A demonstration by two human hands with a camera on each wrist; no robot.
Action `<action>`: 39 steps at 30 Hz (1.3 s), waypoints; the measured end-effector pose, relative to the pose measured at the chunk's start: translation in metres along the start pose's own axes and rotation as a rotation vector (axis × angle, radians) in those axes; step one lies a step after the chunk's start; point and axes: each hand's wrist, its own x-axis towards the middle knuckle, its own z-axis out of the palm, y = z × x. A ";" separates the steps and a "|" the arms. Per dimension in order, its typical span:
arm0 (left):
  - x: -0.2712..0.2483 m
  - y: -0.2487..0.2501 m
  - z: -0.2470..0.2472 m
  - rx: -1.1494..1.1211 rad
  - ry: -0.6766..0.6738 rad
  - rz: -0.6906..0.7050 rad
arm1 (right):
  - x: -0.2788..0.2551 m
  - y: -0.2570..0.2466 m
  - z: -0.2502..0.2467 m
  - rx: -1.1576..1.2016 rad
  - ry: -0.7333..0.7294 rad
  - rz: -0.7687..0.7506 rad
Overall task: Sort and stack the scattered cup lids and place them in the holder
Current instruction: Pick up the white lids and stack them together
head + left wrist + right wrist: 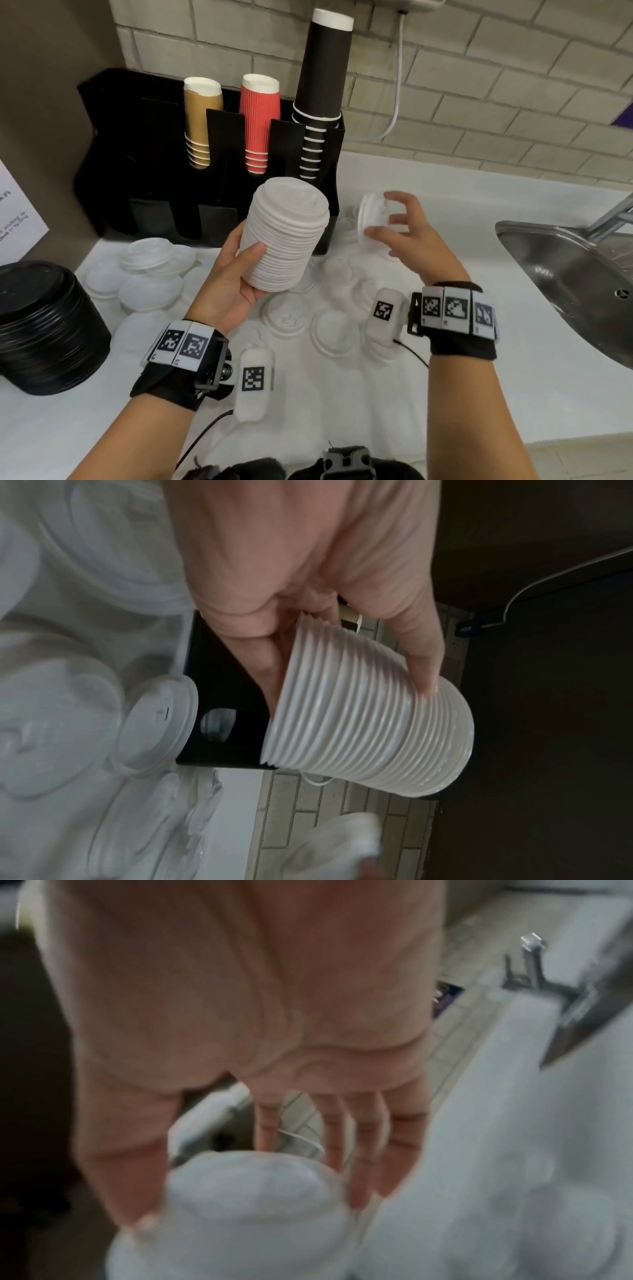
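Observation:
My left hand [239,270] grips a tall stack of white cup lids [286,236] held tilted above the counter; in the left wrist view the thumb and fingers wrap the lid stack [369,723]. To its right, my right hand [394,226] pinches a few white lids [370,219] on edge between thumb and fingertips; these lids [246,1213] are blurred in the right wrist view. The black holder [144,164] stands behind, with gold, red and black cups in its upper slots. Several clear and white lids [291,318] lie scattered on the white counter.
A stack of black lids [44,329] sits at the left edge. A steel sink [568,274] with a tap lies to the right. A white cable [397,99] hangs down the brick wall. More clear lids [147,270] lie piled left of my left hand.

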 end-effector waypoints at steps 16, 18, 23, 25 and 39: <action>0.002 -0.007 0.006 0.056 -0.010 -0.019 | -0.032 -0.047 0.048 0.207 0.085 -0.310; 0.001 -0.008 0.007 0.097 -0.014 -0.016 | -0.032 -0.052 0.048 0.178 0.082 -0.334; 0.001 -0.010 0.010 0.095 -0.035 -0.023 | -0.034 -0.061 0.045 -0.001 0.047 -0.380; 0.001 -0.008 0.012 0.100 -0.047 -0.029 | -0.034 -0.063 0.044 -0.017 0.033 -0.373; 0.004 0.008 -0.003 0.014 0.008 0.041 | 0.056 -0.009 -0.003 0.242 0.359 0.054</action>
